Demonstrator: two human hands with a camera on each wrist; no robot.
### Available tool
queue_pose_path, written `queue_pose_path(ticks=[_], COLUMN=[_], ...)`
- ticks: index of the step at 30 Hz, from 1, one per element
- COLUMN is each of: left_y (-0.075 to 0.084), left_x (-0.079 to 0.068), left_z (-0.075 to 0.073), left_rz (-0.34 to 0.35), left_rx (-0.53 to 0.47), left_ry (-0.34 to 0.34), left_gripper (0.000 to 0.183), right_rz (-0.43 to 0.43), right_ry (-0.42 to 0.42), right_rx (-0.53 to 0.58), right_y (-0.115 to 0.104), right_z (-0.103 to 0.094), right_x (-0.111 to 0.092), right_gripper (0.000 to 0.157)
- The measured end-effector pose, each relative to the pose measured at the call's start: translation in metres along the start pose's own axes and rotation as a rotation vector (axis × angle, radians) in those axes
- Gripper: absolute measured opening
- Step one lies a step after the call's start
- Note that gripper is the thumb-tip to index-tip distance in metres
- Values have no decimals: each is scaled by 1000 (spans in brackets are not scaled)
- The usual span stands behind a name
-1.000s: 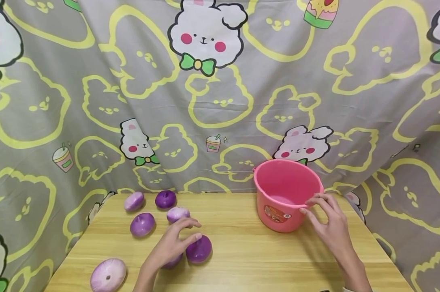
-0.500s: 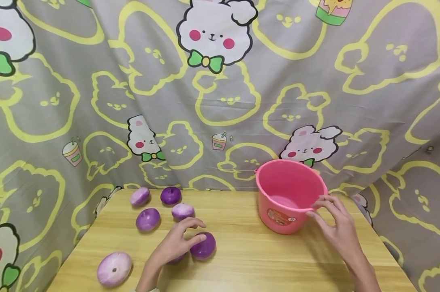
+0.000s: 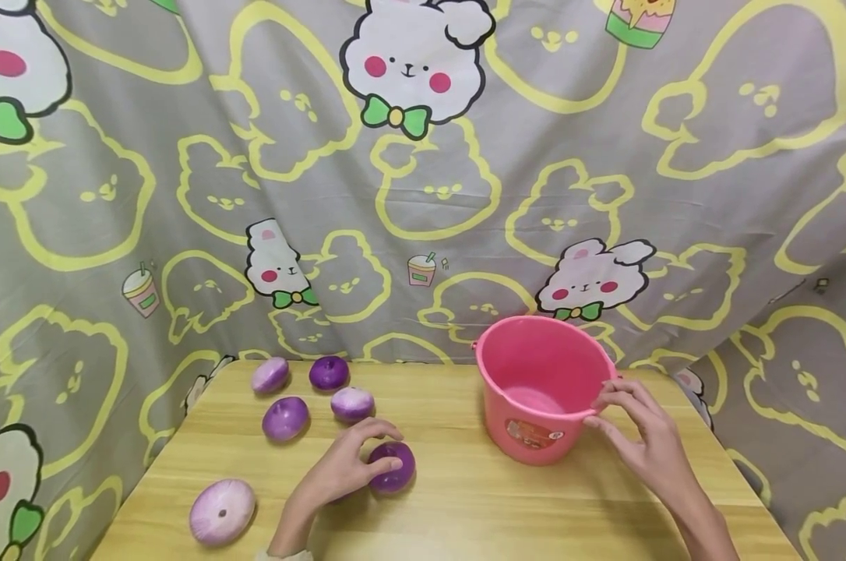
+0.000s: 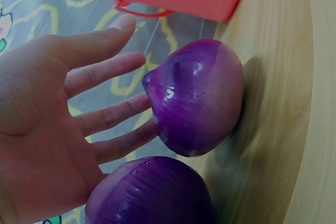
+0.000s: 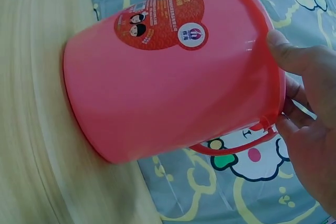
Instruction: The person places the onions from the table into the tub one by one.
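My right hand [image 3: 650, 444] pinches the rim of a pink plastic bucket [image 3: 498, 409], thumb outside and fingers over the edge. The right wrist view shows the bucket's label [image 5: 163, 19] and its hanging handle [image 5: 236, 149]. My left hand [image 3: 342, 466] reaches over a dark purple onion [image 3: 399, 480], its fingers loosely bent and spread. In the left wrist view the thumb stays apart from that onion, while the fingers reach behind it. A second purple onion [image 4: 149, 195] lies beneath the palm, mostly hidden in the head view.
Several more onions lie on the left of the wooden table [image 3: 465, 506]: a pale one [image 3: 222, 512] near the front, a purple one [image 3: 286, 419], a dark one [image 3: 329, 374] and others behind. A patterned grey curtain [image 3: 423, 179] hangs behind the table.
The bucket has shifted a little left and closer to me, with my right hand on its rim. My left hand has lowered slightly over the purple onion. The head view has also turned a little.
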State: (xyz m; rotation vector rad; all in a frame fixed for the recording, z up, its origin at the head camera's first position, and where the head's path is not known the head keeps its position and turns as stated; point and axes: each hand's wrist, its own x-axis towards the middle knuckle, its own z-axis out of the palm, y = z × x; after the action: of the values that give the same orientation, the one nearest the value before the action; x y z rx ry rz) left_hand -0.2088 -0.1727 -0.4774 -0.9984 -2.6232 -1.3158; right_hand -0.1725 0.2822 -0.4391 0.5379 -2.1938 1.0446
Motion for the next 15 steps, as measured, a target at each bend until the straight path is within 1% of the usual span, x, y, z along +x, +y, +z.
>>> queue_pose_path(ticks=[2, 4, 10, 15], left_y=[1, 1, 3, 6], left_x=[1, 1, 1, 0], left_z=[1, 1, 4, 5], left_rz=[6, 18, 1, -21], left_rx=[-2, 3, 17, 63], left_ry=[-5, -5, -21, -32], left_gripper=[31, 32, 34, 37], right_rz=[-34, -51, -40, -53], right_ry=[1, -3, -49, -75], right_rx=[22, 44, 100, 126], right_y=[0, 0, -3, -6], right_z=[-1, -1, -5, -8], right_x=[-1, -2, -6, -8], right_gripper=[45, 47, 45, 48])
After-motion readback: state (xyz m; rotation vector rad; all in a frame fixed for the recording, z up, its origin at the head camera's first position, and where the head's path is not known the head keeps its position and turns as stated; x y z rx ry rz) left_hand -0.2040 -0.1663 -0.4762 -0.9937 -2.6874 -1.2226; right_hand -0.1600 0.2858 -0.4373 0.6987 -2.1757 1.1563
